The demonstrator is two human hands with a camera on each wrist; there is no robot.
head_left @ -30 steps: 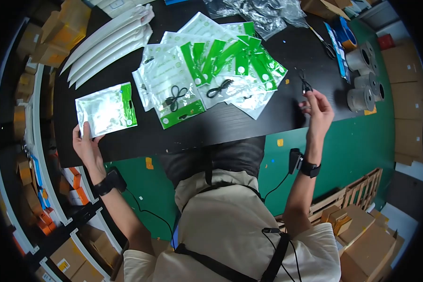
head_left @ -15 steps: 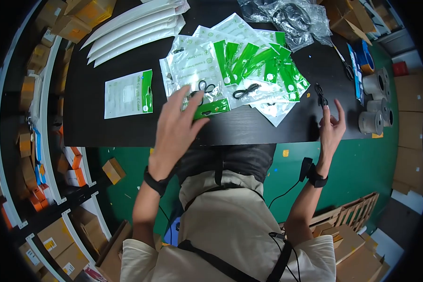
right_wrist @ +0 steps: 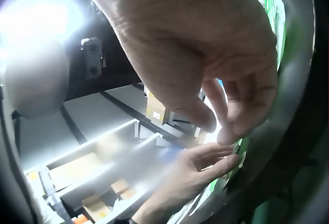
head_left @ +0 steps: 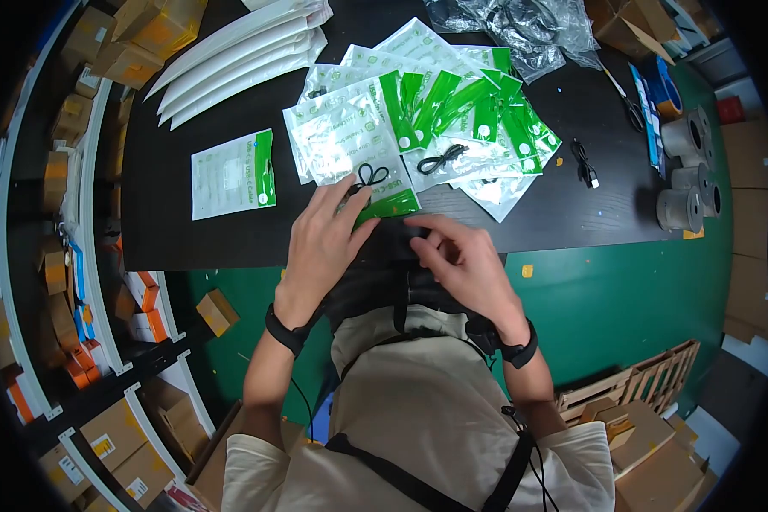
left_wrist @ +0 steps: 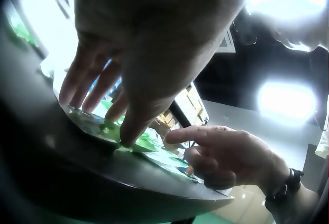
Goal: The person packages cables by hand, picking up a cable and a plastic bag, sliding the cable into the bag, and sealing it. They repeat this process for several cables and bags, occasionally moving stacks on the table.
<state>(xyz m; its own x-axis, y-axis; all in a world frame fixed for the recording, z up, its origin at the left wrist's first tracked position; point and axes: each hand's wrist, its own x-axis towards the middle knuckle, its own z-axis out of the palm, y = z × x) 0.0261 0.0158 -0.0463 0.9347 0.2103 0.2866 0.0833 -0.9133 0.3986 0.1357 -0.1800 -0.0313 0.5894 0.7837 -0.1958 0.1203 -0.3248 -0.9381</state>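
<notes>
My left hand (head_left: 320,243) rests its nearly straight fingers on the front plastic packet (head_left: 337,128) of a fanned pile, beside a black coiled cable (head_left: 371,175). In the left wrist view the fingertips touch the packet and the thumb lies at its edge. My right hand (head_left: 469,264) hovers just off the packet's green end, forefinger stretched toward it, other fingers loosely bent, holding nothing. A second black cable (head_left: 442,160) lies on the neighbouring packet. Another coiled cable (head_left: 584,164) with a USB plug sits on the dark table to the right.
One separate packet (head_left: 233,175) lies flat at the left of the table (head_left: 162,243). White padded sleeves (head_left: 239,60) are stacked behind it. Crumpled clear bags (head_left: 529,38) sit at the back, with scissors (head_left: 627,107) and wire spools (head_left: 681,209) along the right edge.
The left hand has let go of the single packet at the left and moved right onto the pile's front packet. The right hand has left the loose cable on the table and come to the middle.
</notes>
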